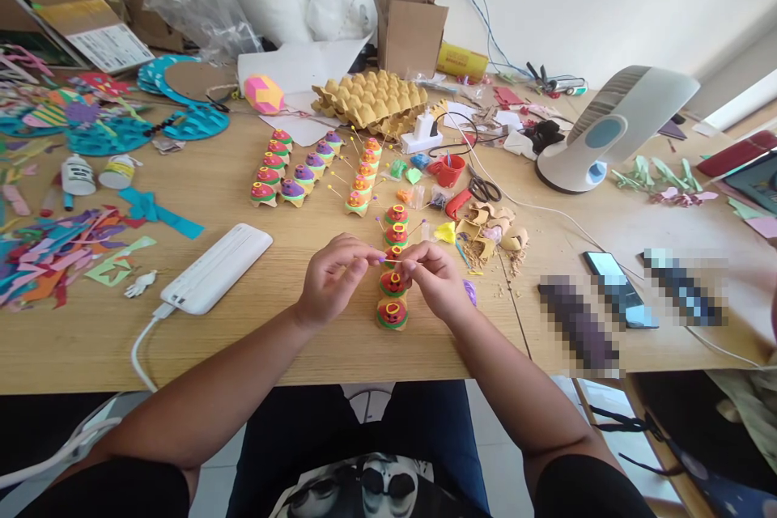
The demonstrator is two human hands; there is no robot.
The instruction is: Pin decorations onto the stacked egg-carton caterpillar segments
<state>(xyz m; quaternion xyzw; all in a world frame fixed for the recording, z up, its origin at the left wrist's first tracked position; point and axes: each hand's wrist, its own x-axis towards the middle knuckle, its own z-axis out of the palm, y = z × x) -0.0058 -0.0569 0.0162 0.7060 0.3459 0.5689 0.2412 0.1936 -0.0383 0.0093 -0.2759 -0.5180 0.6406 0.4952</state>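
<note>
Above a row of red painted egg-carton cups (392,313) with green bands, yellow rings and small faces, my two hands meet over the table. Between the fingertips of my left hand (337,275) is the purple tip of a thin pale stick (393,261). My right hand (434,275) pinches the stick's other end. Purple-tipped sticks stand out from the far end of this row. Behind it an orange row (358,198) carries yellow-tipped sticks. Farther left are a purple row (292,193) and another red row (263,193).
A white power bank (217,269) lies left, beside colourful paper scraps (66,259). Right of the rows are a red cup (449,171), black scissors (484,188) and torn carton pieces (493,231). A white fan (613,129) and a phone (620,291) are farther right.
</note>
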